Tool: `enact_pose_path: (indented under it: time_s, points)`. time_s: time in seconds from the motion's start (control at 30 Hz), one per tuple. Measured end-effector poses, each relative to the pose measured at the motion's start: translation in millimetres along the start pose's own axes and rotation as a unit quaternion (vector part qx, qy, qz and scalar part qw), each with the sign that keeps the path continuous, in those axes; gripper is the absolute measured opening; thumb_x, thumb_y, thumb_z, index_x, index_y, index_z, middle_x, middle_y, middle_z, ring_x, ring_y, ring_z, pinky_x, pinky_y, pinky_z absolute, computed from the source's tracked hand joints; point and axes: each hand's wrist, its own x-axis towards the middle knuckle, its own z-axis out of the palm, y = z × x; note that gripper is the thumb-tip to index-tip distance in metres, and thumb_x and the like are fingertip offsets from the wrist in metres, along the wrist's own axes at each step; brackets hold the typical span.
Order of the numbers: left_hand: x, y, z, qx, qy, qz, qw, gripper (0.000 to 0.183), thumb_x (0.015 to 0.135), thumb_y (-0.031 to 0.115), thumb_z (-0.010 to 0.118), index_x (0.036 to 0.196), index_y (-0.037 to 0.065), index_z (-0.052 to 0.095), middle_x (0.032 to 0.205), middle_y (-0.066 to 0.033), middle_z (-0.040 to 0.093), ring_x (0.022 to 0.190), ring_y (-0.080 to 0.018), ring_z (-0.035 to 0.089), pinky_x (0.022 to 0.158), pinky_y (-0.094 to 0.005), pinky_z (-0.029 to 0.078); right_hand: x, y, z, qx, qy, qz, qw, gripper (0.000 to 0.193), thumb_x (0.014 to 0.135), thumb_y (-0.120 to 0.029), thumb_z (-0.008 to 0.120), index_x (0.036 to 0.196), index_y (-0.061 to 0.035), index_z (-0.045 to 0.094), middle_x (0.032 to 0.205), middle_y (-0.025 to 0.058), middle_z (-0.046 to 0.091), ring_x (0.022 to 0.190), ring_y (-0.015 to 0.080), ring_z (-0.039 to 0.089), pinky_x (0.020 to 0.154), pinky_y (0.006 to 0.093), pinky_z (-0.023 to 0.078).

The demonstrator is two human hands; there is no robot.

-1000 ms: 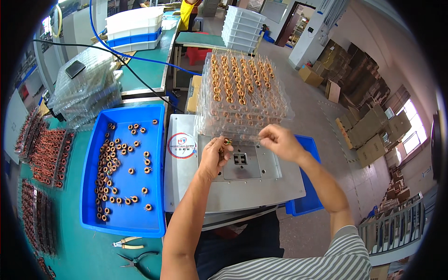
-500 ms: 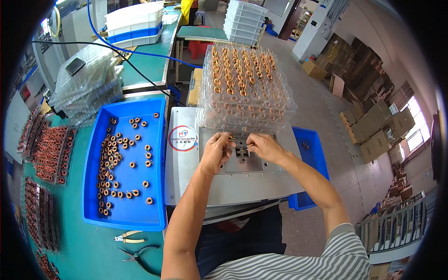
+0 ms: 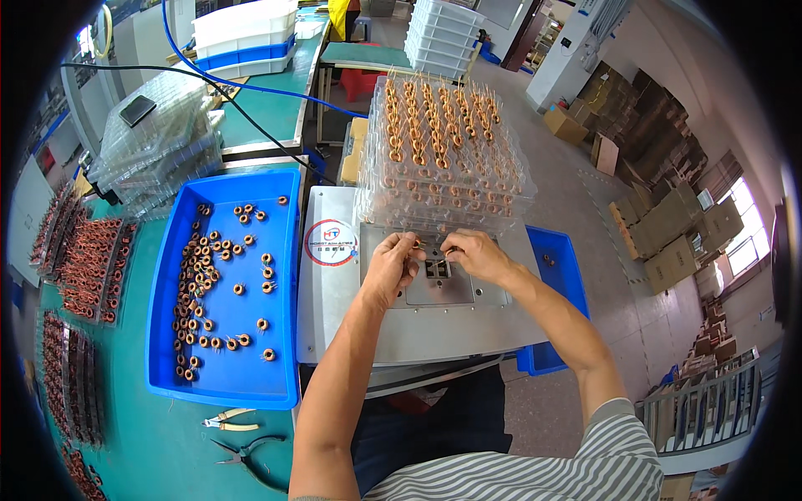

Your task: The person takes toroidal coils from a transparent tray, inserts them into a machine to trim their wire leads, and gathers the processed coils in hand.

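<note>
My left hand (image 3: 393, 265) is closed in a pinch, holding a small copper-wound ring coil (image 3: 416, 244) mostly covered by the fingers. Just to its right, my right hand (image 3: 478, 255) has thumb and fingertips pressed together. What they grip is too small to make out, perhaps a thin wire. Both hands hover over the metal plate (image 3: 434, 292) of a grey machine, beside a small square opening (image 3: 436, 269) in it. Behind them rises a stack of clear plastic trays (image 3: 447, 179) whose top one carries rows of similar coils.
A blue bin (image 3: 267, 380) with loose coils stands at left; another blue bin (image 3: 561, 292) sits at right. White-handled cutters (image 3: 230, 419) and dark pliers (image 3: 244, 457) lie on the green table. Racks of red coils (image 3: 93, 267) line the far left. A black cable (image 3: 276, 144) hangs behind.
The view has shifted slightly. Both hands stay over the plate in nearly the same pinch, with the right fingertips a little changed in angle.
</note>
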Motion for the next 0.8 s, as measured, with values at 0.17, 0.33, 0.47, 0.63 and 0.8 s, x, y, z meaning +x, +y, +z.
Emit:
enact_pose_path:
  time_s: [0.17, 0.33, 0.47, 0.63, 0.8]
  points:
    - [-1.2, 0.9, 0.8, 0.003, -0.002, -0.002, 1.000, 0.024, 0.097, 0.029, 0.054, 0.102, 0.005, 0.054, 0.078, -0.0057, 0.062, 0.052, -0.0086, 0.049, 0.037, -0.0192, 0.029, -1.9, -2.5, 0.0, 0.030, -0.003, 0.067, 0.997, 0.015, 0.081, -0.004, 0.067, 0.095, 0.0006, 0.063, 0.087, 0.0139, 0.066, 0.080, 0.0256, 0.066, 0.071, 0.0356, 0.052]
    - [-0.1, -0.4, -0.7, 0.006, -0.005, 0.000, 1.000, 0.025, 0.097, 0.030, 0.054, 0.102, 0.005, 0.055, 0.078, -0.0058, 0.062, 0.052, -0.0083, 0.049, 0.038, -0.0194, 0.029, -3.9, 1.4, -1.6, 0.050, -0.015, 0.096, 0.994, 0.015, 0.083, -0.004, 0.067, 0.096, 0.0018, 0.063, 0.087, 0.0118, 0.068, 0.079, 0.0195, 0.067, 0.071, 0.0325, 0.052]
    - [-0.4, 0.2, 0.6, 0.016, -0.005, -0.004, 1.000, 0.025, 0.097, 0.030, 0.055, 0.102, 0.005, 0.055, 0.078, -0.0057, 0.062, 0.052, -0.0081, 0.049, 0.038, -0.0196, 0.029, -4.9, 2.8, -0.9, 0.052, -0.009, 0.111, 0.992, 0.017, 0.082, -0.005, 0.068, 0.097, 0.0015, 0.063, 0.086, 0.0111, 0.068, 0.079, 0.0189, 0.066, 0.071, 0.0320, 0.052]
    - [-1.6, 0.9, 2.4, 0.011, -0.002, 0.000, 1.000, 0.026, 0.097, 0.030, 0.055, 0.102, 0.005, 0.055, 0.078, -0.0056, 0.062, 0.052, -0.0082, 0.049, 0.038, -0.0195, 0.029, -4.4, -2.9, 0.9, 0.083, 0.007, 0.156, 0.984, 0.016, 0.082, -0.006, 0.067, 0.096, 0.0016, 0.064, 0.088, 0.0145, 0.069, 0.082, 0.0231, 0.068, 0.072, 0.0341, 0.053]
    - [0.0, -0.3, -0.6, 0.011, -0.008, 0.000, 1.000, 0.026, 0.097, 0.030, 0.055, 0.102, 0.005, 0.055, 0.078, -0.0057, 0.062, 0.052, -0.0083, 0.049, 0.038, -0.0196, 0.029, -2.3, -3.2, -3.8, 0.086, -0.026, 0.147, 0.985, 0.016, 0.083, -0.006, 0.067, 0.096, 0.0015, 0.064, 0.088, 0.0145, 0.069, 0.082, 0.0231, 0.068, 0.074, 0.0340, 0.053]
